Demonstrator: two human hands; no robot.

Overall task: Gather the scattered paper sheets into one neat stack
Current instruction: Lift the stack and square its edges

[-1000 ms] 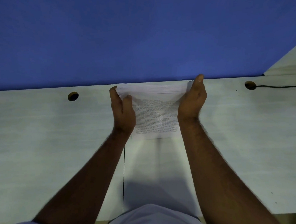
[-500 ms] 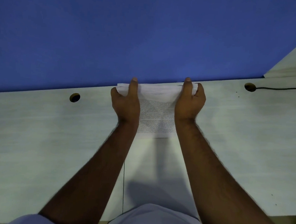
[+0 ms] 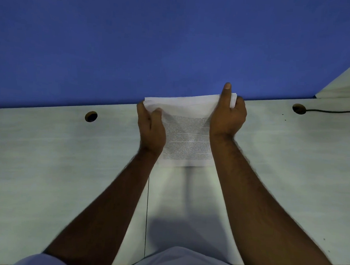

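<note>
Head view: the paper stack point(image 3: 187, 137) sits at the centre of the frame on the pale bench point(image 3: 45, 155), its far edge lifted and fanned against the blue wall point(image 3: 155, 39) at the top. The left hand point(image 3: 150, 128) grips the stack's left side, thumb curled over the top sheets near the upper left corner. The right hand point(image 3: 227, 117) grips the right side, fingers wrapped behind the edge and one finger pointing up past the far corner. So both grips are pinching the paper, not spread.

The sheets look light, thin and floppy; the far end bows upward between the hands. Loose pages probably slide over each other easily, and the fanned far edge suggests they are not yet flush. Holding the two long sides, as now, seems the best place: it would let the stack be tapped square without creasing. Squeezing hard would likely buckle it.
</note>
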